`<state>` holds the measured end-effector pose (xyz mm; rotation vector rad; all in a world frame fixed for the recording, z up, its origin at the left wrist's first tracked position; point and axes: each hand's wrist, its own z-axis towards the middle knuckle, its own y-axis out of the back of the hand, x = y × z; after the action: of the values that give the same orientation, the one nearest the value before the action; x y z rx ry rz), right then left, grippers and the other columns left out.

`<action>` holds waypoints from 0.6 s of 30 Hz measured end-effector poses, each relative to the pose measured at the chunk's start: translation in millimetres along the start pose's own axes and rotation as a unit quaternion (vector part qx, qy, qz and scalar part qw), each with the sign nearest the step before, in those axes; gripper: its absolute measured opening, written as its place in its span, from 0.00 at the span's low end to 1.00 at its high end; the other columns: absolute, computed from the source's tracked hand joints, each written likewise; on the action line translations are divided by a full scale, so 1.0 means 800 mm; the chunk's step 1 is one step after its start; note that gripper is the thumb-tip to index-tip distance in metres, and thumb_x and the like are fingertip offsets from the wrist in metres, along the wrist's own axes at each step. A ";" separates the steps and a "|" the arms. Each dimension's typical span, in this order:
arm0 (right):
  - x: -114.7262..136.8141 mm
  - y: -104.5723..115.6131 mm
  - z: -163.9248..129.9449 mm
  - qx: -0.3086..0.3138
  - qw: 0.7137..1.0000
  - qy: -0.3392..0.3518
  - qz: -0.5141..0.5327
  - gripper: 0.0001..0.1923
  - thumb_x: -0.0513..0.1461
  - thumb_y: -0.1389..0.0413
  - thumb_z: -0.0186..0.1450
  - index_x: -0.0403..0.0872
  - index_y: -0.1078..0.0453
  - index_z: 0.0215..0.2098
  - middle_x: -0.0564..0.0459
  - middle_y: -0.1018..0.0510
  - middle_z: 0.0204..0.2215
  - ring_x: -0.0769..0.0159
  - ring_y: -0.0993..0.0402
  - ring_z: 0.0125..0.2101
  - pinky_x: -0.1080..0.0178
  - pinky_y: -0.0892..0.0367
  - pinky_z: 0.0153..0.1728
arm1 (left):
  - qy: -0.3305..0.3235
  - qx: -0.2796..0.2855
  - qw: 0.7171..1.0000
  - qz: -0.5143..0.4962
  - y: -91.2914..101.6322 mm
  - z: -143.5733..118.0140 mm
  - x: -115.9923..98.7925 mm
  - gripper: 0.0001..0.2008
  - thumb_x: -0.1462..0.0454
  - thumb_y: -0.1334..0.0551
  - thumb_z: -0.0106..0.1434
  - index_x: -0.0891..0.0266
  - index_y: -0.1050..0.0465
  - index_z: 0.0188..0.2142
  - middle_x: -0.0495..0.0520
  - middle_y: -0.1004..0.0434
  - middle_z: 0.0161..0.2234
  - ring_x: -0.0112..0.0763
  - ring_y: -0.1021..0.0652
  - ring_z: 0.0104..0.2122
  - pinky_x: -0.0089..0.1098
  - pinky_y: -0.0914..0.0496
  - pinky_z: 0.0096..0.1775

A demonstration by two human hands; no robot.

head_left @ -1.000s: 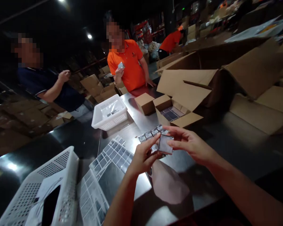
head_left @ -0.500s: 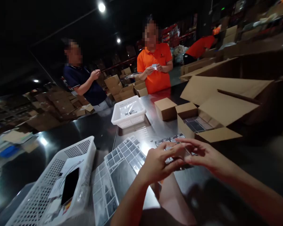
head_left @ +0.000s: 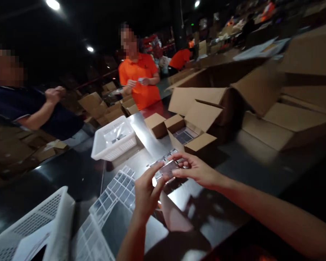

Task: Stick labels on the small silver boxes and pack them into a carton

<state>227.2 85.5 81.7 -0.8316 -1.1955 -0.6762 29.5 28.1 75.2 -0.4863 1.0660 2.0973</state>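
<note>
My left hand [head_left: 148, 186] and my right hand [head_left: 194, 168] pinch a small flat rectangular piece [head_left: 169, 169] from its two sides, just above the table. It looks greyish and shiny; its exact kind cannot be made out. Behind and partly under my fingers lies a group of similar shiny rectangular pieces [head_left: 167, 156] on the metal surface. To the left of my left hand, sheets with grey rectangles and white borders [head_left: 122, 186] lie overlapping. Past my right hand, an open carton [head_left: 176, 139] holds dark rectangular pieces in rows.
A white plastic basket [head_left: 114, 154] with a few small items stands at the back. Another white basket [head_left: 66, 203] is at the lower left. A small closed carton [head_left: 155, 125] and large open boxes [head_left: 271, 127] stand further off. Co-workers in orange [head_left: 139, 78] and navy [head_left: 38, 108] face the table.
The view has turned right, so everything sits further left. The piece between my hands now shows its flat face. The navy-shirted person appears closer to the left edge.
</note>
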 end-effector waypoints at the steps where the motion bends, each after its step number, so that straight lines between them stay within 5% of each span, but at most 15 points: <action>1: 0.003 0.006 0.003 -0.004 0.999 0.028 -0.023 0.20 0.43 0.33 0.56 0.48 0.26 0.45 0.57 0.24 0.30 0.69 0.26 0.31 0.66 0.29 0.33 | 0.015 -0.019 1.000 0.016 0.001 -0.002 0.000 0.17 0.54 0.32 0.63 0.55 0.19 0.50 0.50 0.19 0.28 0.25 0.32 0.16 0.28 0.36 0.23; 4: 0.020 0.047 0.026 -0.092 0.974 0.136 -0.155 0.17 0.42 0.35 0.58 0.50 0.24 0.46 0.52 0.22 0.42 0.64 0.24 0.40 0.62 0.26 0.40 | 0.072 -0.056 0.994 0.055 0.011 -0.005 0.000 0.20 0.51 0.34 0.63 0.56 0.20 0.51 0.43 0.31 0.16 0.24 0.37 0.13 0.27 0.41 0.20; 6: 0.036 0.087 0.049 -0.206 0.915 0.192 -0.289 0.16 0.37 0.36 0.57 0.50 0.22 0.45 0.50 0.23 0.45 0.62 0.25 0.41 0.61 0.27 0.42 | 0.095 -0.065 0.992 0.059 0.022 -0.002 0.001 0.20 0.50 0.35 0.63 0.56 0.19 0.49 0.42 0.32 0.16 0.24 0.37 0.13 0.27 0.42 0.19; 8: 0.051 0.127 0.075 -0.238 0.861 0.202 -0.402 0.16 0.32 0.39 0.55 0.46 0.20 0.42 0.48 0.23 0.43 0.63 0.25 0.37 0.60 0.28 0.42 | 0.101 -0.074 0.990 0.061 0.033 0.000 0.002 0.19 0.50 0.36 0.64 0.57 0.19 0.48 0.43 0.31 0.16 0.23 0.37 0.13 0.26 0.41 0.19; 13: 0.067 0.182 0.134 -0.050 0.810 0.141 -0.567 0.16 0.27 0.41 0.54 0.43 0.20 0.40 0.51 0.22 0.37 0.66 0.27 0.35 0.63 0.32 0.42 | 0.072 -0.120 0.987 0.073 0.045 0.002 0.006 0.14 0.55 0.34 0.63 0.57 0.17 0.44 0.43 0.30 0.16 0.22 0.37 0.12 0.24 0.41 0.17; 18: 0.054 0.192 0.171 0.051 0.844 0.041 -0.533 0.33 0.29 0.33 0.51 0.43 0.31 0.55 0.52 0.20 0.37 0.62 0.26 0.38 0.64 0.33 0.39 | 0.133 -0.126 0.974 0.131 0.057 0.004 0.010 0.17 0.51 0.35 0.63 0.57 0.17 0.45 0.45 0.24 0.20 0.21 0.35 0.14 0.23 0.39 0.17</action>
<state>292.8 282.8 113.8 0.0458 -1.5657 -1.5075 -9.9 15.9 97.0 -0.8076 1.0615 2.4696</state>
